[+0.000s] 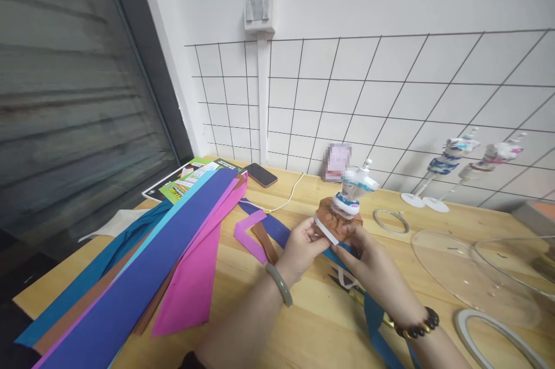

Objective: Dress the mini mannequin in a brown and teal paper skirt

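A small white dress-form mannequin (356, 185) with teal-marked tape around its torso stands in front of me. Gathered brown crepe paper (328, 213) flares out below its waist like a skirt. Along the paper's near edge runs a white strip of tape (326, 230). My left hand (302, 248) pinches the left end of that edge between thumb and fingers. On the other side, my right hand (366, 253) is closed on the brown paper, its thumb by the strip's right end. Scissors (350, 288) lie partly hidden under my right forearm, near a teal paper strip (376, 323).
Long blue, pink, brown and teal paper sheets (173, 242) spread across the left. Behind them are booklets (186, 181) and a phone (261, 174). Tape rolls (391, 221), a clear round sheet (459, 276) and two more mannequins (448, 161) occupy the right. A wire grid lines the wall.
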Motion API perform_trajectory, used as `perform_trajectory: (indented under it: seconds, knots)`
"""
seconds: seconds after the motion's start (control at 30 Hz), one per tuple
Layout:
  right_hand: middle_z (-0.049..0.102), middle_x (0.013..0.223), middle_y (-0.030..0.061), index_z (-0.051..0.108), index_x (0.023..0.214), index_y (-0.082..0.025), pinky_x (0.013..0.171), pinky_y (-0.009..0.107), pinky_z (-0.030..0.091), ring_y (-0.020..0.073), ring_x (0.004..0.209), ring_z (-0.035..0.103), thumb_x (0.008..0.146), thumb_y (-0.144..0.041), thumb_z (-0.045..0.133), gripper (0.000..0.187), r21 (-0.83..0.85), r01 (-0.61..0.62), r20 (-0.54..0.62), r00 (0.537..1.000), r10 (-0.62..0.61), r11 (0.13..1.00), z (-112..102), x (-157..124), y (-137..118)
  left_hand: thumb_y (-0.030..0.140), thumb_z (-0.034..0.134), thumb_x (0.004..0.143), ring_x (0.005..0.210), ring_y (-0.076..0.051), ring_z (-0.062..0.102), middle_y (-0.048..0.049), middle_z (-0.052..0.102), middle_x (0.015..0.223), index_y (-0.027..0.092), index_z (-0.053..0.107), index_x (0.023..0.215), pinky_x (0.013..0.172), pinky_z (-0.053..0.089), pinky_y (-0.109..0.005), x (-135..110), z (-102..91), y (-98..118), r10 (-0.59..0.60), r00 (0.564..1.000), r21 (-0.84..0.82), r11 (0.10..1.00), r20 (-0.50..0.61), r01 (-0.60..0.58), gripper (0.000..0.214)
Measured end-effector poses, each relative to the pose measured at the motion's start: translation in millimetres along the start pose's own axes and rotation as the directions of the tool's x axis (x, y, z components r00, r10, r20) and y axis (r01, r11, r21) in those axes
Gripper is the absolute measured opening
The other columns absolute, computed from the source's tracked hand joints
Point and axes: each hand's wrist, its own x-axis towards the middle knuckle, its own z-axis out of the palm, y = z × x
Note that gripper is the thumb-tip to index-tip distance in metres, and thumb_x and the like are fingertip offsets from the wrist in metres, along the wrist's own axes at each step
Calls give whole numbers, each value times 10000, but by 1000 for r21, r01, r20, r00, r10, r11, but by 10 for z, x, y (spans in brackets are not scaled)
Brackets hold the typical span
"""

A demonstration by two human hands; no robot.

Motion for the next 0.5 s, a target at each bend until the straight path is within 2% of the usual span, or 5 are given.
perform_trajectory:
  seconds: [0.23,0.33,0.5]
  knots:
    - [601,779,27,441,978,-205,582,280,435,168,651,558,767,-332,488,251,-63,15,22,1000,-14,998,-24,-20,-66,233,628,692,968,-208,551,-103,618,1026,148,563,1006,849,403,-334,21,-8,15,20,1000,36,999,-7,-20,332]
    - [565,692,-2,458,985,-204,532,260,413,153,594,518,766,-370,489,277,-79,2,8,1000,-1,997,-20,-31,-84,210,624,690,925,-201,563,-98,629,977,144,575,965,828,407,-327,27,-25,-20,37,999,49,998,-5,-37,287]
    - [506,601,-26,506,879,-201,489,244,385,134,530,469,761,-429,480,258,-120,27,-22,999,-29,992,-17,-38,-100,169,599,691,913,-194,562,-80,633,961,155,586,935,813,408,-319,22,-6,-67,66,998,62,996,-8,-65,245]
